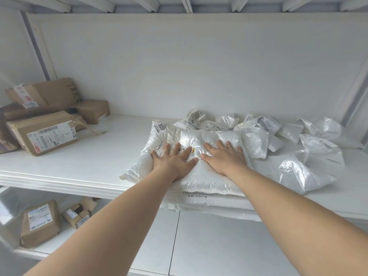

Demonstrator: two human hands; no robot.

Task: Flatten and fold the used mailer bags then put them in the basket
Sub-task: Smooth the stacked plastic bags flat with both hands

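Mailer bag [199, 176], white and glossy, is lying on the white shelf [79, 166] right at its front edge, and both palms are pressing down on it. The left hand [175, 158] is spreading flat across the printed middle of the bag, fingers straight and fanned. The right hand [223, 156] is lying just beside it, thumbs nearly meeting, fingers straight too. Neither hand is gripping anything: this is flat-palmed pressing, nothing pinched.

The bag is puffing up around the hands like a pillow, so I'm judging there's air trapped inside. It's looking light, soft and crinkly, a thin film that will probably be sliding easily on that smooth shelf. Nothing fragile about it, though it's likely to be billowing back once the palms lift. The best places to take hold, to my eye, are the corners and the far edge by the 3020 label [161, 127], pinching the film there for a fold.

The bag is stretching beyond the hands on every side, its near edge lying over another flat bag printed "Enjoy the outdoors" [197, 196]. Behind and to the right, a heap of crumpled mailer bags [298, 140] is waiting, touching the one under the palms. Cardboard parcels [41, 132] are sitting at the far left, well apart. No basket is showing anywhere.
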